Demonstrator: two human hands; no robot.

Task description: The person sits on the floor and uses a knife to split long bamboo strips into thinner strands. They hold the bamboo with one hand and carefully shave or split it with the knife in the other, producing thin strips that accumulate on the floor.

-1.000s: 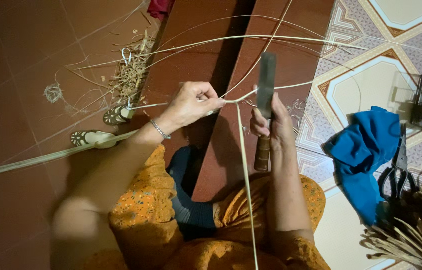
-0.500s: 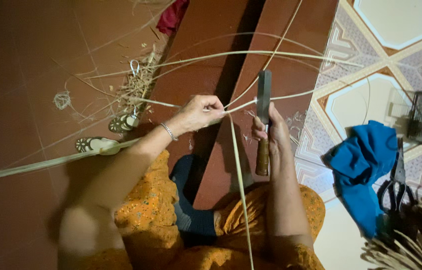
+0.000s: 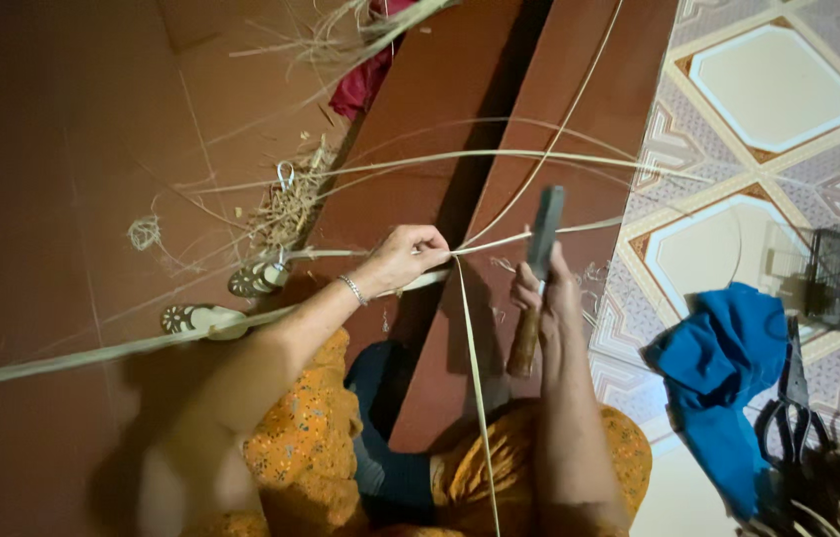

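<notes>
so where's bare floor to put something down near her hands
Bare red floor lies left of the small fibre tangle and the long pale cane strip. Patterned tiles are free above the blue cloth. Crowded: straw scraps, pale sandals, and thin strips crossing around the left hand and the right hand with its wooden-handled knife.

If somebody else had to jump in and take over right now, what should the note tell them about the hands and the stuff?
Left hand: pinches a thin pale strip where several strips cross.
Right hand: grips a knife by its wooden handle, blade pointing away.
Around: shavings pile on the red floor to the left, blue cloth and scissors to the right.
Done: some shavings already lie on the floor.
Left: long strips remain spread across the floor.
</notes>
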